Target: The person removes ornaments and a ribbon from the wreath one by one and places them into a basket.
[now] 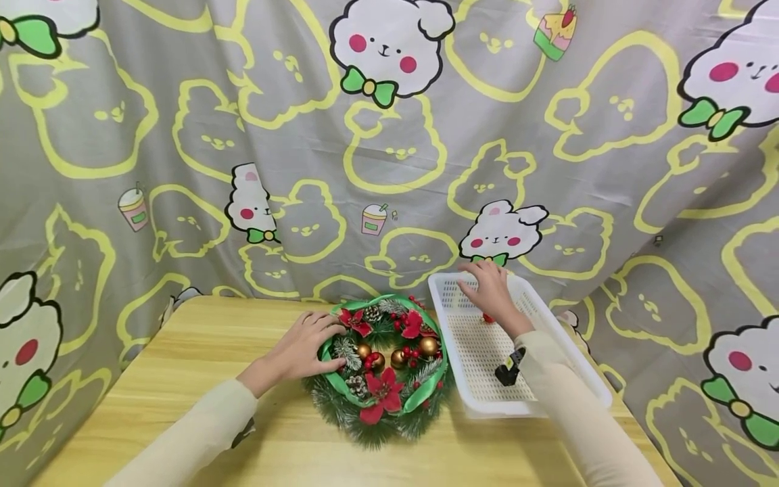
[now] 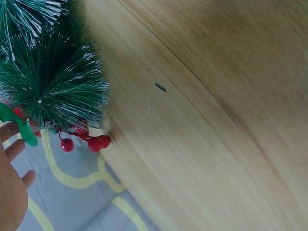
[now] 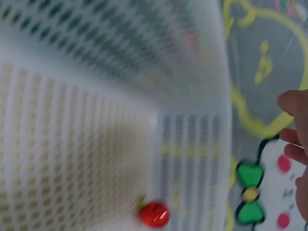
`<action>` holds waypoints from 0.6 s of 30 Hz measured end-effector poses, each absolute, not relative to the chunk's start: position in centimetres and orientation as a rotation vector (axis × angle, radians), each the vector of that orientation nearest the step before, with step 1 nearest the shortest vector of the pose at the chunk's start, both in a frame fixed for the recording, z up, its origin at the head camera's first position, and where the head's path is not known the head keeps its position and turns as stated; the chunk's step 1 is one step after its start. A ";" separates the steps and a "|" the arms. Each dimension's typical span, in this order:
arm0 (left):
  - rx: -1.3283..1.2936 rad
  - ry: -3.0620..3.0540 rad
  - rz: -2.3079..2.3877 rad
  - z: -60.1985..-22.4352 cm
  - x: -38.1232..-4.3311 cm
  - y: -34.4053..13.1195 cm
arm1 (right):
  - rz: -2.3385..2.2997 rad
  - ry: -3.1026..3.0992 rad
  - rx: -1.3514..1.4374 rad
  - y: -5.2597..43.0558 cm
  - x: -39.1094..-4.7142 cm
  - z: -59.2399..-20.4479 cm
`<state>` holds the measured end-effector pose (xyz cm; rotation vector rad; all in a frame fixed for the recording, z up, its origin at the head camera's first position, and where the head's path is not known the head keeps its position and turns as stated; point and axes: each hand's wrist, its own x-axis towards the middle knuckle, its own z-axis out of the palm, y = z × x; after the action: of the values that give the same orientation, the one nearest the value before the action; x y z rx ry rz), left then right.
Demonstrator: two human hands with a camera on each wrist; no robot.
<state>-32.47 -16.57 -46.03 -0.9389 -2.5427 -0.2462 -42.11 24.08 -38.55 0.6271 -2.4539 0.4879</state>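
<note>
A round Christmas wreath (image 1: 383, 389) lies on the table, with green ribbon, red poinsettias, gold balls, pine cones and frosted needles. My left hand (image 1: 313, 345) rests on its left side, fingers spread loosely over the ribbon edge; in the left wrist view fingertips (image 2: 14, 149) show beside the green ribbon (image 2: 26, 132). To the right stands a white perforated plastic basket (image 1: 447, 338). Above its far end my right hand (image 1: 489, 287) hovers with fingers relaxed and nothing in them. A small glossy red thing (image 3: 155, 214) lies in the basket's corner, partly covered by that hand in the head view.
The light wooden table (image 1: 201, 352) carries wreath and basket. A grey curtain (image 1: 292, 155) with yellow outlines and white cartoon animals hangs close behind the table and along both sides. A black wrist camera (image 1: 508, 370) sits at my right sleeve, over the basket.
</note>
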 end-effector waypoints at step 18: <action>-0.947 -2.547 -0.234 -45.7 -32.3 -16.6 | 0.630 -2.453 0.983 13.4 -37.6 -34.2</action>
<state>-32.34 -16.57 -45.69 -0.9466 -2.5474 -0.2339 -37.61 13.40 -34.16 0.9833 -2.4527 0.6296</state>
